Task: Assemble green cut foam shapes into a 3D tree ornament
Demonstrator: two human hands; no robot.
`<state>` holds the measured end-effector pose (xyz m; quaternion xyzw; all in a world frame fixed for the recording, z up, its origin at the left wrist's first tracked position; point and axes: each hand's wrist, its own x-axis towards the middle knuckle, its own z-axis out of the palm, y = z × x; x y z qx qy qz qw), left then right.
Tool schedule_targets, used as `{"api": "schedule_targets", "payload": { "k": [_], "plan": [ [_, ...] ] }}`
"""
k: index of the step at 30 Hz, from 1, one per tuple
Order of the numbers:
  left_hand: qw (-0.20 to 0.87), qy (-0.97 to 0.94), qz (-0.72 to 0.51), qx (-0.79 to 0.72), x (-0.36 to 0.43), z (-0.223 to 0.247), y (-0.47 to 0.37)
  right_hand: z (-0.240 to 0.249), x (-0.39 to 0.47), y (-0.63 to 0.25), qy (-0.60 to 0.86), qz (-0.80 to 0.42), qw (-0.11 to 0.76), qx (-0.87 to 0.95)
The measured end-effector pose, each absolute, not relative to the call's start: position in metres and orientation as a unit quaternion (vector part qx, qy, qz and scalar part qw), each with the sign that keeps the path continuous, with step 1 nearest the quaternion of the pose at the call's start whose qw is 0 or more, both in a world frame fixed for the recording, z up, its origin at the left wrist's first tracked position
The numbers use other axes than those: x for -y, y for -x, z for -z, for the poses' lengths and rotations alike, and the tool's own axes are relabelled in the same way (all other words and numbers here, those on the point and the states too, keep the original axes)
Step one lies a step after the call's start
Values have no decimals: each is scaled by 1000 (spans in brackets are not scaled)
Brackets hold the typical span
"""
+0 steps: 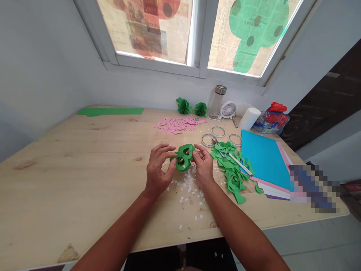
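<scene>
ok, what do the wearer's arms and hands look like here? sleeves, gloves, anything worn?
Both arms are bare from the bottom edge of the picture up to the wrists: no sleeves in view. The left hand and right hand are bare too, with no gloves, and no watch, bands or rings that I can make out.

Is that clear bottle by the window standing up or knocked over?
Upright: the bottle stands on its base, cap on top, beside the small white fan.
</scene>
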<state>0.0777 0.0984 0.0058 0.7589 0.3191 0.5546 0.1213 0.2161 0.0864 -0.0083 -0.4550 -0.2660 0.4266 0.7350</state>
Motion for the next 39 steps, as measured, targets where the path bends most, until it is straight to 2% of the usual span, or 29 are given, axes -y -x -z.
{"api": "schedule_targets", "payload": {
  "k": [4, 11, 14, 22, 32, 35, 39],
  "plan": [
    [155, -748, -522, -379, -102, 0, -79, 9, -87, -218, 445, -426, 743, 262],
    [455, -632, -468, -416, -113, 14, -83, 9, -87, -221, 435, -433, 741, 273],
    [531, -588, -458, -403, -115, 16, -83, 9, -87, -221, 430, -445, 738, 270],
    [543, -565, -483, -391, -112, 7, -81, 9, -88, -222, 432, -448, 736, 266],
    [507, -581, -508, -382, -104, -3, -81, 8, -85, -219, 426, -459, 729, 276],
    [539, -552, -508, -382, -105, -3, -80, 8, -84, -218, 418, -467, 729, 274],
    [623, -528, -444, -369, -105, -4, -81, 7, -84, -218, 408, -483, 728, 266]
  ]
}}
